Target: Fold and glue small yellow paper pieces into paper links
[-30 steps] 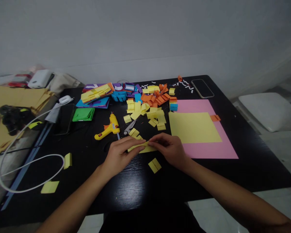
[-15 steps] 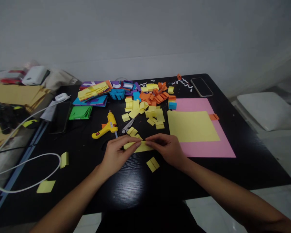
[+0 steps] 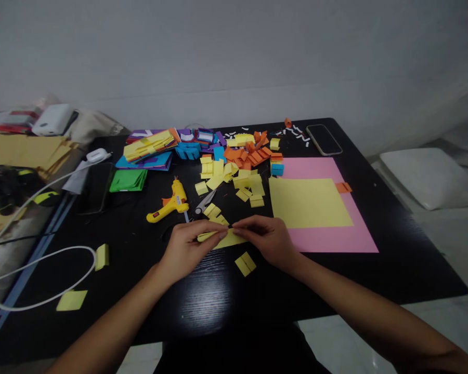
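Observation:
My left hand (image 3: 187, 247) and my right hand (image 3: 271, 240) meet over the middle of the black table, fingertips almost touching. Both pinch a yellow paper strip (image 3: 231, 239) between thumb and fingers. Its left part is partly covered by my left fingers. Just below lies a small folded yellow piece (image 3: 245, 264). Beyond the hands are more folded yellow pieces (image 3: 256, 183), scissors (image 3: 206, 202) and a yellow glue gun (image 3: 170, 202). A large yellow sheet (image 3: 311, 202) rests on a pink sheet (image 3: 331, 241), right of my right hand.
Orange folded papers (image 3: 249, 155), green papers (image 3: 128, 180) and a stack of coloured strips (image 3: 150, 147) lie at the back. A phone (image 3: 324, 139) is at the back right. A white cable (image 3: 42, 249) loops on the left beside two yellow pieces.
The left part of the yellow strip now looks lifted or folded between my left fingers. My hands have barely moved. The view has shifted slightly.

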### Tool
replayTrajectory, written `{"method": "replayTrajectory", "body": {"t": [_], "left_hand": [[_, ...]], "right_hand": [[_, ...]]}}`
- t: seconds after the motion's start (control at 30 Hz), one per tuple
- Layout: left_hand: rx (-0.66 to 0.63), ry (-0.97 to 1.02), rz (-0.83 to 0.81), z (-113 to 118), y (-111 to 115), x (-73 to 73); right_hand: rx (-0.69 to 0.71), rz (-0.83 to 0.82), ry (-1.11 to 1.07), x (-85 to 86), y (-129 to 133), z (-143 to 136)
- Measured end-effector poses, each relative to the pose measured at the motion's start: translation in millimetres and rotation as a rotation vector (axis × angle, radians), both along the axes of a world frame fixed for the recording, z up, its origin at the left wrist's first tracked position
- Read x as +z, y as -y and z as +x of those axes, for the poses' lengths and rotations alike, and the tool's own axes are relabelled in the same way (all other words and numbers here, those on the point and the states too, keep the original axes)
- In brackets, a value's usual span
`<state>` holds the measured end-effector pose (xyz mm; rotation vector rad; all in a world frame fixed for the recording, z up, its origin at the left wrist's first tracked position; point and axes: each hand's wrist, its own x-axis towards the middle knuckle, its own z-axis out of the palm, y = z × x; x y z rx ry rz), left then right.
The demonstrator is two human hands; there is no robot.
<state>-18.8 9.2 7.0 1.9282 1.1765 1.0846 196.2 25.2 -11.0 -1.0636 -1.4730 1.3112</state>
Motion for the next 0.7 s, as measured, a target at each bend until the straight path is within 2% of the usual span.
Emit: {"method": "replayTrajectory", "body": {"t": [0.23, 0.47, 0.7], "left_hand": [[0.019, 0.025, -0.013, 0.8, 0.5, 1.0], [0.052, 0.073, -0.118, -1.1, -0.3, 3.5], [0.054, 0.091, -0.159, -0.8, 0.0, 4.7]], "right_hand": [[0.001, -0.025, -0.011, -0.4, -0.6, 0.7], [0.051, 0.089, 0.111, 1.2, -4.5, 5.7], [0.07, 0.062, 0.106, 1.6, -4.5, 6.7]]}}
